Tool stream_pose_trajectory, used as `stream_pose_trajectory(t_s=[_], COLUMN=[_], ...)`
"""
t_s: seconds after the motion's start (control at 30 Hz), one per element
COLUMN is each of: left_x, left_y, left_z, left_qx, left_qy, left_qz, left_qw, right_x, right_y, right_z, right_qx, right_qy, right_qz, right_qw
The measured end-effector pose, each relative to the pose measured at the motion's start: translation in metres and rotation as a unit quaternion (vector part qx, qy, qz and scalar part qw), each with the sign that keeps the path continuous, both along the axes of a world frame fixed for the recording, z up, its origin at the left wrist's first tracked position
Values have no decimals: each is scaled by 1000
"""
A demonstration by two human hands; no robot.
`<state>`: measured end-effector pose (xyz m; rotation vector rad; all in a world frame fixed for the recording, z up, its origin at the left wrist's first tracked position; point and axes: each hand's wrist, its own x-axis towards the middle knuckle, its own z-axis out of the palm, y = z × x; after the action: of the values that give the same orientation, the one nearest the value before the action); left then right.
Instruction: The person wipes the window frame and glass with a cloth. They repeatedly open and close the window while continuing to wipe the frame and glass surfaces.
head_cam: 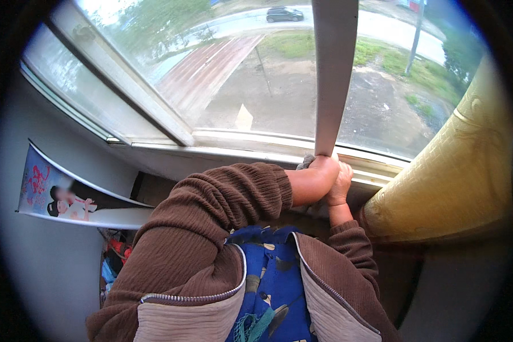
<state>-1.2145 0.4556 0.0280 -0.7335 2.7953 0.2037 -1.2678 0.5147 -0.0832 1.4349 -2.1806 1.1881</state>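
Note:
My left hand (324, 171) is at the foot of the upright window frame bar (335, 77), its wrist bent and its fingers mostly hidden. A bunched grey cloth (306, 161) shows at that hand's left edge; whether the fingers hold it is hidden. Against the left hand, on its right side, lies my right hand (341, 184), with bent fingers near the bar's base and the pale window track (372, 177). What its palm touches cannot be seen. Both forearms come out of brown ribbed sleeves.
A yellow patterned curtain (449, 171) hangs close on the right. Left, a printed photo panel (72, 201) juts out over colourful items (115, 254). A second sliding frame (124, 77) stands at the left. Outside the glass are a road, a dark car (284, 14) and a pole (415, 38).

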Motion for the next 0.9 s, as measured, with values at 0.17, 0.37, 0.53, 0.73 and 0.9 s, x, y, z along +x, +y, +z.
stream_pose_trajectory(t_s=[0.17, 0.37, 0.53, 0.73, 0.9], left_x=[3, -2, -5, -6, -8], left_y=[-4, -8, -13, -6, -9], left_z=[2, -2, -13, -4, -17], left_qx=[46, 20, -88, -147, -138], left_qy=[10, 39, -28, -71, -76], left_qz=[-53, -28, -89, -131, -157], left_qw=[997, 999, 992, 978, 975], right_x=[2, -4, 4, 3, 9], right_y=[1, -3, -8, -11, 0], right_z=[2, -7, -1, -5, 2], right_qx=[8, -12, -60, -23, -17], right_qy=[48, 73, 112, 70, 22], right_qz=[-10, -29, -45, -56, -48], right_qw=[999, 997, 991, 996, 998])
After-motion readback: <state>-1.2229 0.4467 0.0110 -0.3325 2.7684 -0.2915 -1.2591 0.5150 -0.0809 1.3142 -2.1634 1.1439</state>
